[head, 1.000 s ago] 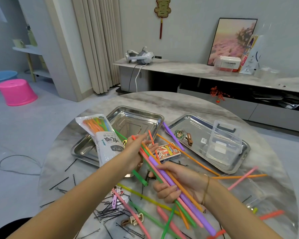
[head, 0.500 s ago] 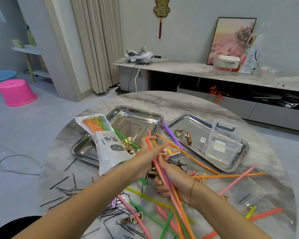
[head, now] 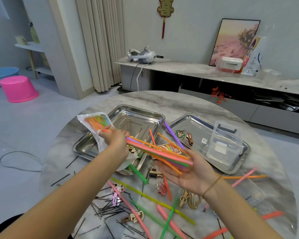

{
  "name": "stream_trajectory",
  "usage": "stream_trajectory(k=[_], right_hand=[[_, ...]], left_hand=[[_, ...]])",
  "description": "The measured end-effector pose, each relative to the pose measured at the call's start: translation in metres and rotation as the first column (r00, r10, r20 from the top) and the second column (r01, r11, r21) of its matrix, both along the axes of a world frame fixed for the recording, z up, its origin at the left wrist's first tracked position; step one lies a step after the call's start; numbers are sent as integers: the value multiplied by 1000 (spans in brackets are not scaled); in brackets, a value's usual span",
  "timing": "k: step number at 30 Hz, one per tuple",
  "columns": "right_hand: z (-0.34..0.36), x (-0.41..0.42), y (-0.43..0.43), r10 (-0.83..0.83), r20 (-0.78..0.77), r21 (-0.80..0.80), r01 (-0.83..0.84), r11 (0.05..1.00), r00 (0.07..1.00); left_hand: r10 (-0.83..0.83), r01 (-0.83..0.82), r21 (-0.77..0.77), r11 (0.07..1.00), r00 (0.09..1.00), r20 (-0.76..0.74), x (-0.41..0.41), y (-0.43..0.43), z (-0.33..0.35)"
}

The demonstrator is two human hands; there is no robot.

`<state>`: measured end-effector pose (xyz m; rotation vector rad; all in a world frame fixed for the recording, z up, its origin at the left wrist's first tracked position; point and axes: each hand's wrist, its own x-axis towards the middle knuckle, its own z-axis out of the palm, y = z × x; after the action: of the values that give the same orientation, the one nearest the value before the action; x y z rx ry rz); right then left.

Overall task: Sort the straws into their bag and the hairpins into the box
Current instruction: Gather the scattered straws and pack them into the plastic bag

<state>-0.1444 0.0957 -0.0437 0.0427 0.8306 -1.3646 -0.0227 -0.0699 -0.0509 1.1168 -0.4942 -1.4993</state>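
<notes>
One bundle point(head: 159, 151) of about six straws, orange, pink, green and purple, hangs over the middle of the table point(head: 171, 102). Its long axis runs from roughly 10 o'clock to 4 o'clock. The far ends point at the mouth of the single bag point(head: 95, 122), which sits at 10 o'clock with more straws showing inside.

Your left hand point(head: 116, 141) curls round that mouth and grips the bag where the bundle meets it. Your right hand point(head: 192, 175) lies flat, palm up and fingers straight. The bundle's near ends rest across those fingers.

More than ten loose straws point(head: 152, 198) lie scattered from 3 o'clock round to 7 o'clock, pointing every way. Black hairpins point(head: 109, 209), too many and too tangled to count, are heaped at 7 o'clock, with a few strays toward 9 o'clock.

There are two steel trays. The left tray point(head: 140, 118) at 11 o'clock is partly under the bag. The right tray point(head: 193, 125) at 2 o'clock carries the one clear box point(head: 226, 144), standing upright.
</notes>
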Motion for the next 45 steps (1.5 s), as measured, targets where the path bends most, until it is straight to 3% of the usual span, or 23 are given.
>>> stream_trajectory(k=[5, 8, 12, 17, 20, 22, 25, 28, 31, 34, 36, 39, 42, 43, 45], right_hand=[[-2, 0, -2, -175, -57, -103, 169, 980, 983], [-1, 3, -1, -229, -193, -89, 216, 972, 954], [-2, 12, 2, -81, -516, 48, 123, 991, 853], [-3, 24, 1, 145, -660, 199, -14, 980, 737], [-5, 22, -1, 118, -769, 169, 21, 985, 628], [-3, 14, -2, 22, -774, 102, 90, 991, 632], [7, 2, -1, -84, -694, 30, 145, 989, 715], [20, -10, 7, 183, -766, 104, -161, 981, 616], [26, -18, 11, 493, -730, 174, -569, 804, 473], [17, -15, 10, 621, -664, 131, -753, 644, 415], [9, -6, 7, 626, -639, 97, -759, 643, 448], [-1, 6, 0, 584, -508, 13, -672, 740, 633], [-10, 7, -7, 485, -429, 41, -520, 853, 762], [-11, 7, -8, 466, -470, 73, -493, 867, 750], [-14, 5, -10, 456, -551, 131, -467, 874, 699]], left_hand=[[37, -32, -56, 998, 994, 98, -8, 12, -8], [10, 5, -89, 996, 985, 172, -10, 21, -14], [-34, 52, -96, 994, 984, 177, -15, 28, -16], [-19, 20, -5, 1000, 988, 156, -12, 22, -17], [-36, 32, 24, 999, 981, 188, -7, 21, -17], [11, -15, 17, 1000, 978, 207, -8, 20, -19], [66, -79, 37, 996, 963, 262, -12, 18, -20], [-9, -3, 48, 999, 966, 258, -13, 18, -18], [-111, 106, 37, 994, 979, 168, -12, 20, -17], [-254, 254, 19, 967, 966, 46, -17, 35, -12], [-363, 363, 0, 932, 932, 23, -25, 50, -9], [-499, 502, -28, 865, 863, 76, -31, 57, -5], [-706, 710, 14, 704, 699, 116, -15, 43, 3], [-754, 770, 7, 637, 622, 210, -7, 34, 4], [-716, 850, 14, 526, 435, 546, 11, 18, 5]])
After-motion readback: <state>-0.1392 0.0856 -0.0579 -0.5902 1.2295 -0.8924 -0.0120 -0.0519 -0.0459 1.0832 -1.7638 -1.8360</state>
